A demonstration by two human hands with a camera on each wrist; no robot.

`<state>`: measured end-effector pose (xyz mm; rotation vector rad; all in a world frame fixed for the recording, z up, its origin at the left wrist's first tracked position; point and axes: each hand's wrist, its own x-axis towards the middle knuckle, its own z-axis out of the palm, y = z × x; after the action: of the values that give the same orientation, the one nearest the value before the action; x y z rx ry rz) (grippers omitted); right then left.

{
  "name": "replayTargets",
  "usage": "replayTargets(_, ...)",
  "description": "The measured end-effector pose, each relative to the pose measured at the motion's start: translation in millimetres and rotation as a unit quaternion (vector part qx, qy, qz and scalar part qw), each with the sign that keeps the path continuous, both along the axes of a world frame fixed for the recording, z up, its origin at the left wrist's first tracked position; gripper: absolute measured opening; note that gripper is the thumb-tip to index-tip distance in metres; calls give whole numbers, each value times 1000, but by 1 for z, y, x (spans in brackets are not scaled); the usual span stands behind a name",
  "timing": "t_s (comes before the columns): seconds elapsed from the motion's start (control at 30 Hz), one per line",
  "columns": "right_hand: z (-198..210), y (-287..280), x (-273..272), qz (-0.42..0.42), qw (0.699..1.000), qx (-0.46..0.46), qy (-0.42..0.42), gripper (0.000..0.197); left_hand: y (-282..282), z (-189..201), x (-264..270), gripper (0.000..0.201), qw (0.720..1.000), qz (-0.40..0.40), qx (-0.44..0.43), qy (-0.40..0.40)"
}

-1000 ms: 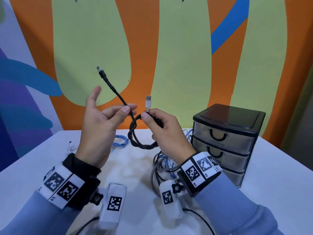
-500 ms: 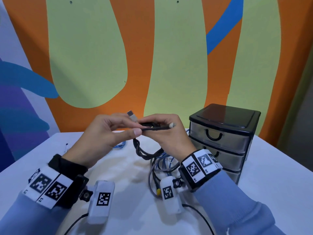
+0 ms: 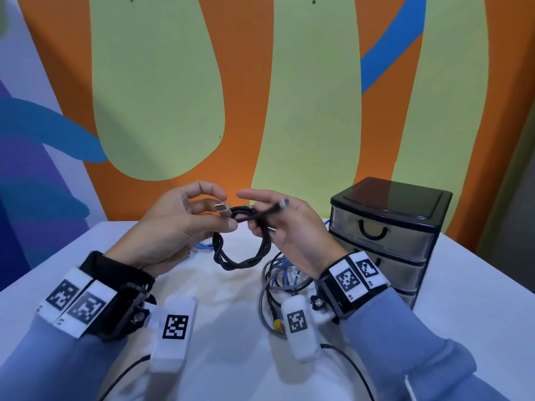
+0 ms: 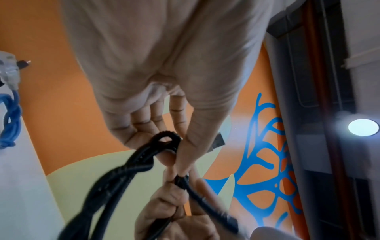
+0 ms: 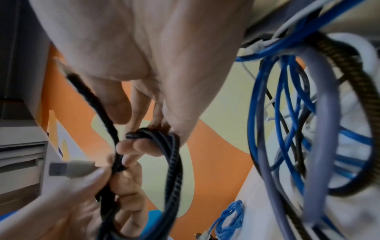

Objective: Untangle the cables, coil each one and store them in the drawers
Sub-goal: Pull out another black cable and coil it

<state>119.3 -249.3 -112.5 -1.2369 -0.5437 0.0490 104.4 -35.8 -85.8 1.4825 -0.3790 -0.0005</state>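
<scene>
Holding: left hand (image 3: 176,227) and right hand (image 3: 289,227) both pinch the black cable (image 3: 240,256) at frame centre.
Around: tangled cables (image 3: 278,282) below; drawers (image 3: 388,230) at right.
Pointing: plug (image 3: 223,209) aims upper left; coil hangs down.

My head camera looks forward and down from above both forearms, taking in the table (image 3: 86,270), the wall (image 3: 173,82) and the drawers (image 3: 385,227) at right. My left wrist camera sits close under the left hand (image 4: 160,65), facing along the fingers toward the wall. My right wrist camera does likewise under the right hand (image 5: 144,48). All three share the black cable (image 3: 240,259) between the hands.
</scene>
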Motion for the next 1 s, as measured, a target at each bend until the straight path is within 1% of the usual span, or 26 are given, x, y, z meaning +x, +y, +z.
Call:
replayTargets(0.03,2,-2,-2,15,1000,7,19,33,0,0,-1,54,1000,12,15,-7)
replayTargets(0.1,3,-3,-3,15,999,-22,31,32,-1,-2,-1,52,997,48,61,-30)
replayTargets(0.17,2,0,-2,-9,997,-70,12,32,-3,-3,-2,46,988,93,107,-67)
replayTargets(0.23,-1,2,1,-27,996,-91,-5,38,-6,-4,-2,42,978,128,133,-94)
replayTargets(0.37,-4,2,3,-85,991,-85,-57,40,-11,-9,2,37,963,153,174,-139)
replayTargets(0.43,-5,4,4,-102,990,-70,-63,37,-14,-12,3,30,946,177,203,-181)
replayTargets(0.53,-6,6,5,-108,992,-34,-62,29,-20,-16,1,13,914,219,242,-242)
replayTargets(0.6,-4,6,4,-134,987,-37,-80,26,-22,-17,-1,7,906,234,245,-255)
replayTargets(0.73,-2,9,2,-185,972,-86,-119,21,-24,-18,0,8,895,256,251,-266)
replayTargets(0.9,2,15,-4,-193,966,-104,-140,22,-25,-17,-4,9,851,302,290,-316)
replayTargets(1.0,1,18,-4,-198,962,-113,-153,21,-26,-16,-6,19,828,310,309,-351)
